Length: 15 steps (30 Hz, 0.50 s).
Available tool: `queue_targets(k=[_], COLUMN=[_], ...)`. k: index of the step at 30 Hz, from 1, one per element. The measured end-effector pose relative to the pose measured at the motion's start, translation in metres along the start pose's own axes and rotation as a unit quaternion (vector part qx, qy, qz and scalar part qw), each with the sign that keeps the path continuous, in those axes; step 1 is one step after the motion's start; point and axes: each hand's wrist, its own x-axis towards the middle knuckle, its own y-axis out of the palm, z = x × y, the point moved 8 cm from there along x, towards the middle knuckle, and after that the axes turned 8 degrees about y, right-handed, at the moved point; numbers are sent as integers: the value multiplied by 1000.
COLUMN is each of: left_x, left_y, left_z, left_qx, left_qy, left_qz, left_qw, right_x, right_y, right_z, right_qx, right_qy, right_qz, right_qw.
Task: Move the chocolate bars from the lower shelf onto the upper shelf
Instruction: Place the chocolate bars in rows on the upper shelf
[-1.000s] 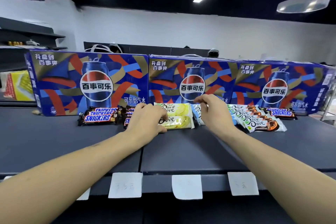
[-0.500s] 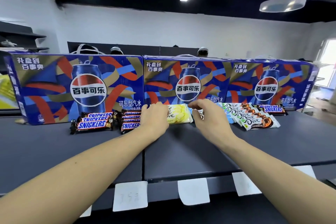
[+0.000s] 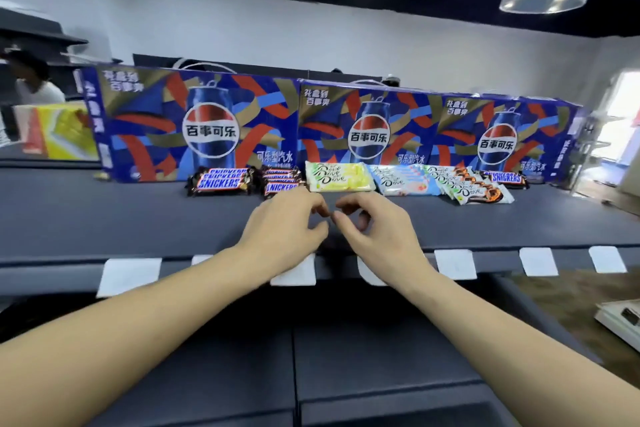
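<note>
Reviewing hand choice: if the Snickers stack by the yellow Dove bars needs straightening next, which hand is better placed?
Probably left. The left hand hovers empty just in front of the Snickers stack; the right hand sits farther right.

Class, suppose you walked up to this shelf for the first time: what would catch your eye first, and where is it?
Three big blue Pepsi boxes stand along the back of the upper shelf. In front of them lies a row of chocolate bars: Snickers at left, Dove bars in the middle. Nearer, the left hand and right hand hover, holding nothing.
</note>
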Motion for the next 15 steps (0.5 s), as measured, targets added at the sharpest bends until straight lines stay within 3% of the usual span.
queue_targets(k=[5, 10, 15], left_x=[-81, -166, -258], left_y=[-19, -24, -31], left_z=[-16, -20, 5], left_qx=[-8, 65, 84], left_qy=[-47, -67, -145], left_qz=[-4, 34, 50], left_qw=[999, 995, 985], right_x=[-75, -146, -205], right_y=[9, 37, 78], right_z=[19, 24, 45], right_qx=[15, 44, 54], right_qy=[6, 41, 60], right_qz=[36, 122, 201], right_qw=[999, 991, 976])
